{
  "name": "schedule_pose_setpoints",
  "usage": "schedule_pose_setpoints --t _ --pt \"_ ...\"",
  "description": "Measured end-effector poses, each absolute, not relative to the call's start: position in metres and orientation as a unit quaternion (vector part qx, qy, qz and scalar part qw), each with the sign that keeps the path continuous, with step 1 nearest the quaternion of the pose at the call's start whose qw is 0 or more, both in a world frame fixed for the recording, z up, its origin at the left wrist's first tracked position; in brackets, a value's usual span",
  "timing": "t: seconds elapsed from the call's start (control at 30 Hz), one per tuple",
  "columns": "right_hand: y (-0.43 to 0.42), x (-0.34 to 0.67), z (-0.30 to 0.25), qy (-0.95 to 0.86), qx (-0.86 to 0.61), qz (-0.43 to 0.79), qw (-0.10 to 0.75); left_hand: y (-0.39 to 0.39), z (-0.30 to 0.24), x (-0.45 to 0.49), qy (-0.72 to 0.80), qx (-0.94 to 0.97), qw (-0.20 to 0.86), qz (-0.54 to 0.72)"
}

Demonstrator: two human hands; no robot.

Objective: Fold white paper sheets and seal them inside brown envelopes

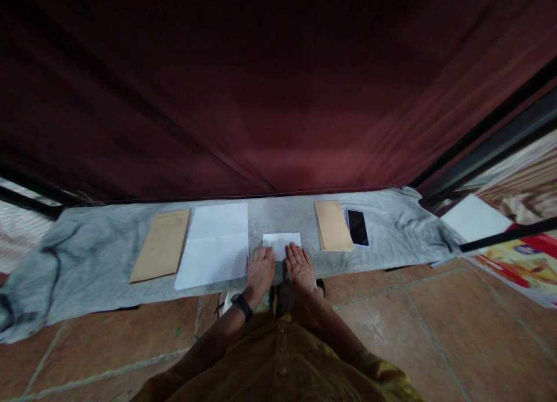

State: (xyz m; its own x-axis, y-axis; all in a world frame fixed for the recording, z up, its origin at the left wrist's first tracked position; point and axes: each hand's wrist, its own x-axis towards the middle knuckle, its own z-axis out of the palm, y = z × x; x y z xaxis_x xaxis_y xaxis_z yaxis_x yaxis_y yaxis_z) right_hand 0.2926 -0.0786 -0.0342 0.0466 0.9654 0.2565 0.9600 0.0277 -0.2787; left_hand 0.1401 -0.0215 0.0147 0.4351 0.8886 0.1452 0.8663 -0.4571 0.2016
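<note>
A small white folded sheet of paper (281, 241) lies on the grey cloth in front of me. My left hand (261, 268) rests on its left edge, fingers stretched out flat. On its right side lies my right hand (300, 267), palm down with the fingers extended. Both hands press against the paper's near part and cover its lower corners. Left of them is a larger stack of white paper (215, 242) with a faint crease across it.
A large brown envelope (162, 243) lies at the left, and smaller brown envelopes (334, 225) lie to the right beside a phone (357, 227). The grey cloth (395, 234) covers the narrow surface. A dark red curtain (278, 129) hangs behind; a colourful box (522, 263) stands far right.
</note>
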Motion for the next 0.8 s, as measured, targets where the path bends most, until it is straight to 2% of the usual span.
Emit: schedule_pose_setpoints --t 0.23,0.4,0.63,0.8 --pt "-0.078 0.293 -0.046 -0.685 -0.692 0.011 0.228 -0.012 -0.012 0.148 0.402 0.907 0.064 0.107" --pt "-0.079 0.295 -0.044 -0.683 -0.691 0.023 0.237 -0.009 -0.013 0.131 0.358 0.925 0.058 0.110" --pt "-0.051 0.292 -0.028 -0.682 -0.681 0.072 0.256 -0.006 -0.014 0.129 0.353 0.928 0.072 0.090" --pt "-0.036 0.291 -0.034 -0.680 -0.694 0.061 0.231 -0.009 -0.014 0.131 0.366 0.920 0.080 0.117"
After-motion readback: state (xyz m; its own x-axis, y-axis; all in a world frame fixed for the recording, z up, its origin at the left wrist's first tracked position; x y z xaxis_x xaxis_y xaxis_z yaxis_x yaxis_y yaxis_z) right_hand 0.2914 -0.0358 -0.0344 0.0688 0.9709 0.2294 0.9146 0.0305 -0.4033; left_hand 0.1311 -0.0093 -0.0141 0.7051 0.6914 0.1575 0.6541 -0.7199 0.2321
